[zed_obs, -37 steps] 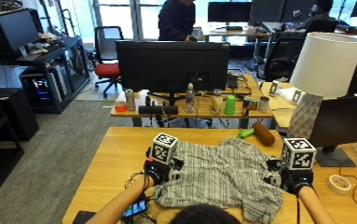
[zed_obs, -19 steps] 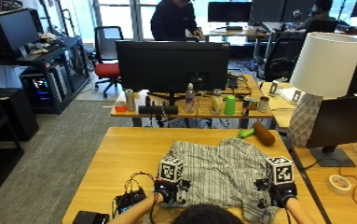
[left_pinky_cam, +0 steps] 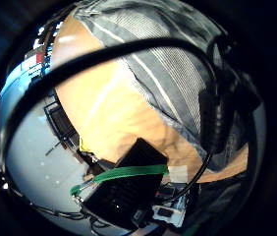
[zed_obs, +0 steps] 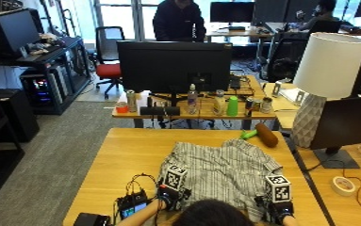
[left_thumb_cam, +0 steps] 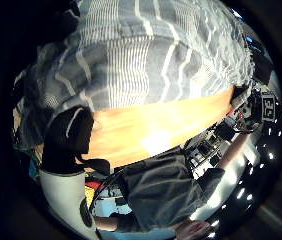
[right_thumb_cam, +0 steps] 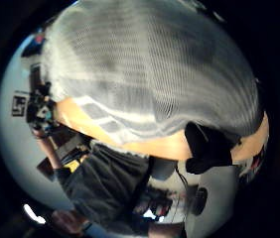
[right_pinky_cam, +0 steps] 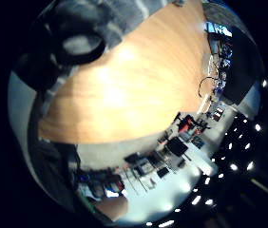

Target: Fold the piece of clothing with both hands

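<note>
At the worktop's (zed_obs: pixel 104 155) near left corner a small black box (zed_obs: pixel 91 220) is seen, with a second black device (zed_obs: pixel 132 205) just beside it, showing a lit screen. The left hand (zed_obs: pixel 169 197) is placed at the near left corner of the shirt (zed_obs: pixel 221 172), low over the cloth. In its thumb-side palm view a black-gloved fingertip (left_thumb_cam: pixel 68 137) is seen curled over the shirt's (left_thumb_cam: pixel 146 60) edge where it meets the bare wood, so the hem is pinched there. In the little-finger-side view the striped cloth (left_pinky_cam: pixel 178 73) is seen lying on the wood, with the black device (left_pinky_cam: pixel 124 189) near it.

The shirt, grey with pale stripes, is spread in the middle of the worktop, rumpled, its far edge reaching toward a green object (zed_obs: pixel 248 134) and a brown cylinder (zed_obs: pixel 267 135), which lie touching each other beyond it. The top of the person's head (zed_obs: pixel 211 214) covers the shirt's near edge.

The right hand (zed_obs: pixel 279 207) is held at the near right corner of the shirt. In its thumb-side palm view a black-gloved fingertip (right_thumb_cam: pixel 207 148) is seen bent over the cloth's (right_thumb_cam: pixel 150 74) edge against the wood, so the hem is pinched on this side too.

Farther right, a lamp (zed_obs: pixel 324 89) with a white shade stands at the worktop's far right, a dark monitor (zed_obs: pixel 349 127) on a stand is set just beside it, and a roll of tape (zed_obs: pixel 342 185) lies flat near the right edge.
</note>
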Motion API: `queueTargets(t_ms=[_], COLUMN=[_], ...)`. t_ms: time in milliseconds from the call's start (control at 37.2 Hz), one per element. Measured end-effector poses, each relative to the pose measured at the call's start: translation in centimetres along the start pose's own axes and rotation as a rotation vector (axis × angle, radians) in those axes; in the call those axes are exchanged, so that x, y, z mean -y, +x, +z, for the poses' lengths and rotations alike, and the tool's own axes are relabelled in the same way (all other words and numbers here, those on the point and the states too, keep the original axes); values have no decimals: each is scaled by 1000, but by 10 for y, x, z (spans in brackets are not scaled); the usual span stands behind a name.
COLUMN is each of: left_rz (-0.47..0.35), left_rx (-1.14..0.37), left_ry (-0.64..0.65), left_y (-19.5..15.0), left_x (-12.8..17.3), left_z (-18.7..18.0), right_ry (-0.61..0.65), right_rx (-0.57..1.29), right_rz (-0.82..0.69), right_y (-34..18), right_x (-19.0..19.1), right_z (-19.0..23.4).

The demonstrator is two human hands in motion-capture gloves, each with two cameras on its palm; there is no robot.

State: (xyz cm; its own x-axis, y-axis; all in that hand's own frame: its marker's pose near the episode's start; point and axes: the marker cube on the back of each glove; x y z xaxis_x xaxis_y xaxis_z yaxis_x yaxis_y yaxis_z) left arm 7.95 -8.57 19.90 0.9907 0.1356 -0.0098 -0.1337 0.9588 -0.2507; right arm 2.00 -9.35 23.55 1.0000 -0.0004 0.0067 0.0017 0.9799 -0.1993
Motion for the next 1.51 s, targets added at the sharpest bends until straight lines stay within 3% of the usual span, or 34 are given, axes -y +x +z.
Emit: queueTargets(t_ms=[188,350,484,699,887,1183,1371,1506], left_rz=[-30,-59,-50,-18,40,126,121,80], left_rx=[21,105,111,30,81,42,41,26], left_ry=[109,237,245,174,167,137,157,184], left_y=[-1,-1,-2,-2,3,4,-5,-21], left_x=[-4,3,13,-4,-30,-97,-100,-85], left_z=[1,-4,-10,-34,-67,-121,-156,-176], right_ry=[203,260,242,182,204,211,182,176], right_rx=[-18,-100,-93,-60,-39,34,-33,-61], right_rz=[-13,-32,-56,-79,-82,-98,-52,-37], right_y=[-1,-4,-2,2,5,13,11,6], right_x=[4,13,19,7,-16,-72,-76,-65], right_z=[1,-3,-9,-23,-53,-123,-174,-205])
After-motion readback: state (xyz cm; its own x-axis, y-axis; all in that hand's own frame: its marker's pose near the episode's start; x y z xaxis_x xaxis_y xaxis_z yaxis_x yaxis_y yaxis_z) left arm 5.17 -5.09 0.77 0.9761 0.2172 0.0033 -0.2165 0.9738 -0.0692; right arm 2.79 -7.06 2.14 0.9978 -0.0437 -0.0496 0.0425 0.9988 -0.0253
